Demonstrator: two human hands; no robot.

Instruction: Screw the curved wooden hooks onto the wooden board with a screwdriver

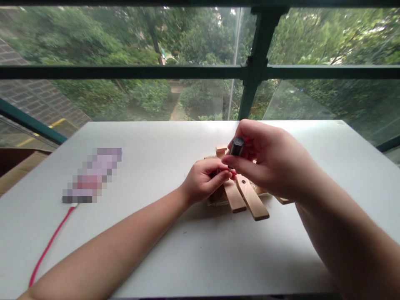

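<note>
- Head view, using the middle of the picture as the clock's centre: two bare hands working over a little cluster of wood on a white surface [150,258].
- Right hand [265,154] comes in from about 4 o'clock, fingers wrapped round a dark-handled tool [236,146]. It's got a proper grip; the handle stands close to upright, top end facing the camera.
- Left hand [208,179] is around 6 o'clock, thumb and finger drawn together in a pinch right by the lower end of that tool. Whatever's between the fingertips is too small for me to make out, sorry.
- Two wooden slats [235,196] sit at roughly 4 o'clock, side by side with their free ends pointing to 5 o'clock. The one further right has a dark round spot [243,182] near its upper end.
- From those slats, a small wooden end piece [221,148] pokes up at 11 o'clock, and another wooden bit [283,201] peeks out at 3 o'clock, partly hidden by the right hand.
- Pixelated object [93,177] lies about 9 o'clock, well apart from the wood, with a red cable [50,246] running off towards 8 o'clock.
- Big window with a dark green frame [187,72] at 12 o'clock, trees [93,37] outside.
</note>
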